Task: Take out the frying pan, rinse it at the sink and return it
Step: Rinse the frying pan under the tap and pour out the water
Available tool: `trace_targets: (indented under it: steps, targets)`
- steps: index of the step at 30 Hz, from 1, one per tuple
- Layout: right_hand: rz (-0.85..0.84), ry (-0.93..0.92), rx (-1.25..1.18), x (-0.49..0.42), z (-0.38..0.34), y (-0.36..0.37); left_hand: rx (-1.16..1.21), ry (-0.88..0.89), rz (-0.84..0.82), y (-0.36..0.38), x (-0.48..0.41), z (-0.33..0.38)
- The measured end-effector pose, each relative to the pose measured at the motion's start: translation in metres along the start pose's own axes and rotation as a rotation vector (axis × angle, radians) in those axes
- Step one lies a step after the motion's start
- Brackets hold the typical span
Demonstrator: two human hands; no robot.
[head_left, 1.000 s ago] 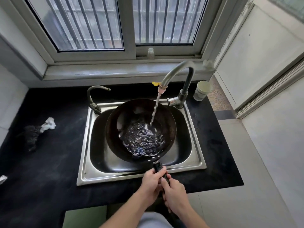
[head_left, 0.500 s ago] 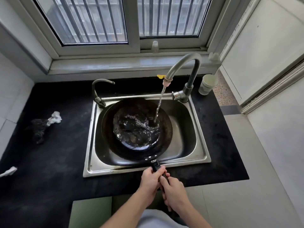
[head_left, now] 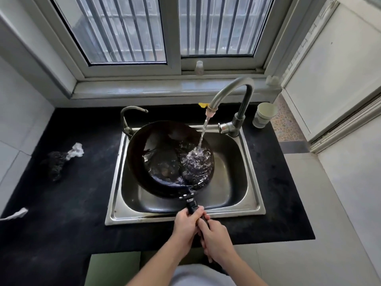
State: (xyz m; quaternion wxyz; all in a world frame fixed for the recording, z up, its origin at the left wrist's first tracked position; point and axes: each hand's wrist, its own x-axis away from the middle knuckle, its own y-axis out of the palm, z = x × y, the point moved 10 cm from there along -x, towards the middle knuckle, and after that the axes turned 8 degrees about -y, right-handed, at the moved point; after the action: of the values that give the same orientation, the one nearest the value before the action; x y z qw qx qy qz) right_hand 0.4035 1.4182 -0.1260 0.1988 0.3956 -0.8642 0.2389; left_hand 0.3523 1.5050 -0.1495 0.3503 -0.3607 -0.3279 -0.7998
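A black frying pan [head_left: 156, 159] is held over the steel sink [head_left: 252, 182], tilted so its right side dips. Water runs from the curved tap [head_left: 233, 89] onto the pan's right half and pools there. Both hands grip the pan's black handle [head_left: 192, 205] at the sink's front rim. My left hand [head_left: 186, 226] holds nearer the pan. My right hand [head_left: 216, 238] wraps the handle's end just behind it.
A smaller tap [head_left: 128, 116] stands at the sink's back left corner. A paper cup [head_left: 263, 114] sits on the black counter [head_left: 61, 203] right of the tap. A dark scrubber [head_left: 54, 164] and crumpled paper [head_left: 76, 150] lie left. A small bottle [head_left: 199, 68] is on the windowsill.
The pan has shifted left and tilted, so the stream now lands on its right side and the water pools there. Both hands keep their grip on the handle.
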Motion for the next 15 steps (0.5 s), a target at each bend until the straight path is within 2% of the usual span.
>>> trace_targets:
  steps: [6, 15]
  targets:
    - [0.012, 0.010, 0.085, 0.012, 0.011, -0.002, 0.019, -0.054, -0.006, -0.002, 0.000, -0.022]
    - [0.156, 0.020, 0.331, 0.023, 0.028, -0.044, 0.080, -0.199, -0.124, 0.037, -0.012, -0.053]
